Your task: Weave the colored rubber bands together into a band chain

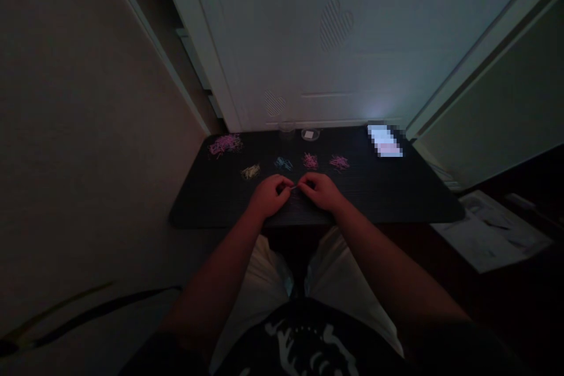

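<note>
My left hand and my right hand meet near the front of a dark table. Both are closed in a pinch, and a short, thin, pale strip spans the small gap between the fingertips. Its exact kind is too small to make out. Just beyond my hands lie small heaps of thin pieces: a yellowish heap, a blue heap, a pink heap and a pinkish-purple heap.
At the far left of the table spreads a larger mixed pink-purple heap. A clear container and a round clear lid with a white label stand along the back. A bright, blurred-out screen lies back right. A white door rises behind.
</note>
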Motion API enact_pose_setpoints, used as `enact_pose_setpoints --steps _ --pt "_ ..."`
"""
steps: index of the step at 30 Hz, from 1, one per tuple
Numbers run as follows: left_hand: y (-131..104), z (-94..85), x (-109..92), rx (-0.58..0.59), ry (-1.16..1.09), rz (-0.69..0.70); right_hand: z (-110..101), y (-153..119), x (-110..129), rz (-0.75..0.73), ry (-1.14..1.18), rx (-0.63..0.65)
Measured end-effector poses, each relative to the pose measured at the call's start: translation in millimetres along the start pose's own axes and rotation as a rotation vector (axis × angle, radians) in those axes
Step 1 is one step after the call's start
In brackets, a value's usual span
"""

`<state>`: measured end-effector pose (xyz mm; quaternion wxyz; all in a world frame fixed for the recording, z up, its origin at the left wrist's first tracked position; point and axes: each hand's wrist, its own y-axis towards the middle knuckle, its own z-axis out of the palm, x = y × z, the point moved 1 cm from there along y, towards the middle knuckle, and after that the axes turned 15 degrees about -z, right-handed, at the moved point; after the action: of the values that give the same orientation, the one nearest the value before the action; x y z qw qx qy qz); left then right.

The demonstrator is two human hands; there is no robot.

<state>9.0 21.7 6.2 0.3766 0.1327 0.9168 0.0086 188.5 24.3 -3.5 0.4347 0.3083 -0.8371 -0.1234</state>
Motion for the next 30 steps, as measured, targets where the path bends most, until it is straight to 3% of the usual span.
enact_pose_setpoints --steps 30 --pt "-0.1 1.8 -1.5 -0.005 -0.036 -0.034 -0.5 0.7 4.8 0.021 -0.018 0.045"
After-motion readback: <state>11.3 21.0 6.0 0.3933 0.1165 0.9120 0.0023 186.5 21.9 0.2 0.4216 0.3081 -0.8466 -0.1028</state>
